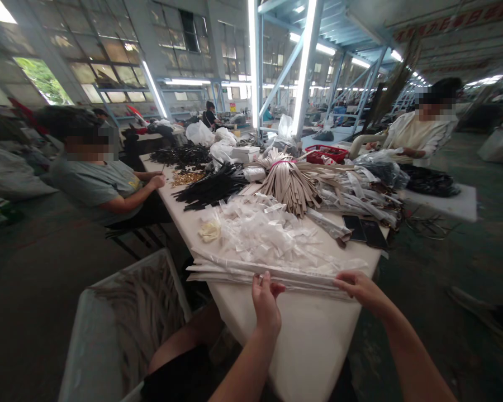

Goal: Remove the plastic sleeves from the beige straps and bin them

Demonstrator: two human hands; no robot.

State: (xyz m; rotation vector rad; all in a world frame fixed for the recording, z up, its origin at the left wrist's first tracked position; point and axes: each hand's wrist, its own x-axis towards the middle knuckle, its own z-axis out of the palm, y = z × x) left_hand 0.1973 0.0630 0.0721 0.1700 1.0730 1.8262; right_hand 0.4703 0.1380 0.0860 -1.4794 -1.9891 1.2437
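From my remote seat, I see the long, flat, whitish strips (226, 268) lying crosswise near the close end of the pale, tapering table (293, 329). The left hand (267, 304) pinches them near mid-length between thumb and fingers; the right hand (362, 287) pinches close to their right end, fingertips together. I judge that this spacing keeps such limp lengths straight and level. Just beyond them sits a loose heap of crinkled clear plastic wrapping (260, 226), so I'd have little free space that way. My easier room is on the near side, between the forearms. The strips' left ends poke slightly past the table edge, above the translucent white rectangular bin (81, 340), and the right hand is near the opposite edge.
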